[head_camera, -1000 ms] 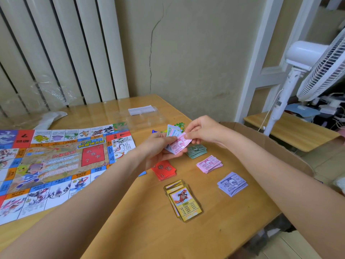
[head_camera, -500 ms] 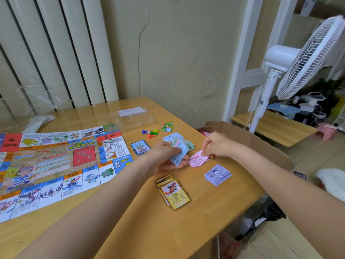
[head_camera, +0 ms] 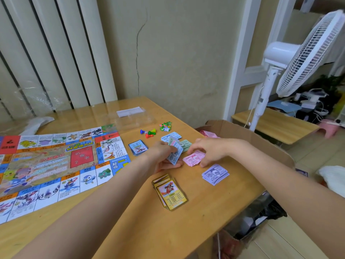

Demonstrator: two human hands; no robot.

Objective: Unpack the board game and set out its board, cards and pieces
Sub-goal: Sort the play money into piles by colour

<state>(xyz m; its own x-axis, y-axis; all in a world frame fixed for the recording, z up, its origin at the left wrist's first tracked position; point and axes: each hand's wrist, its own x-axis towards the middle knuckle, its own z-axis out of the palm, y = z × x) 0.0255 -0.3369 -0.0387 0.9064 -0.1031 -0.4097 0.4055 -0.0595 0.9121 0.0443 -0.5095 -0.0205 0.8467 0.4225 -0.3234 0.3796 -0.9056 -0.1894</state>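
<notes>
Near the middle of the frame I see my left hand (head_camera: 162, 156) with its fingers curled around a fan of play-money notes (head_camera: 175, 150), blue and green ones, held just above the wooden table (head_camera: 186, 230). My right hand (head_camera: 209, 149) is a little to the right of it, palm down, with bent fingers resting on the pink notes (head_camera: 193, 159) that lie flat on the table; the thumb is beside the pile at its lower right. I cannot tell if this hand pinches a note or only touches the pile.

The game board (head_camera: 56, 165) lies unfolded on the left side of the frame and covers much of the table there. Just right of the board's upper right corner is a small stack of blue cards (head_camera: 137, 147). Above it, toward the upper middle of the table, lie the coloured pawns (head_camera: 149, 132) with a small die between them, and beside them a little heap of green tokens (head_camera: 165, 126). Behind the left hand lie light blue notes (head_camera: 171, 136) and green notes (head_camera: 185, 144). In the lower middle of the frame is a stack of yellow-framed cards (head_camera: 170, 192), and right of it a pile of purple notes (head_camera: 215, 174).

At the far edge of the table is a clear plastic tray (head_camera: 133, 117). A cardboard box (head_camera: 252, 139) stands open to the right of the table, and a white standing fan (head_camera: 291, 58) fills the upper right of the frame.
</notes>
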